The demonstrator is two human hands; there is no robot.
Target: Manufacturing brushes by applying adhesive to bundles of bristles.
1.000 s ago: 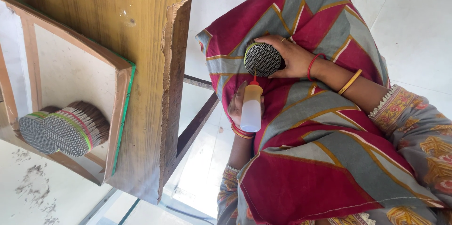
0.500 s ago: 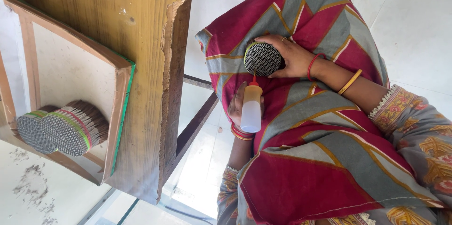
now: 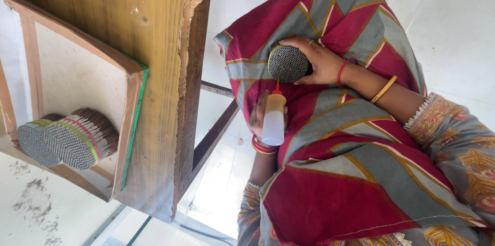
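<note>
The right hand [image 3: 322,60] wraps closed around a round bundle of tubes [image 3: 287,63]. The left hand [image 3: 260,117] grips a squeeze bottle [image 3: 274,120], its nozzle at the bundle's edge. Squeezing too hard could likely flood the tubes and drip onto the sari [image 3: 335,138] beneath the bundle.

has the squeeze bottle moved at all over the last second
No. The squeeze bottle keeps its place against the wooden table edge, its tip at the round bundle of tubes held in the other hand.

Round tube bundle [image 3: 287,63] w/ squeeze bottle [image 3: 273,118] nozzle touching its face.
</note>
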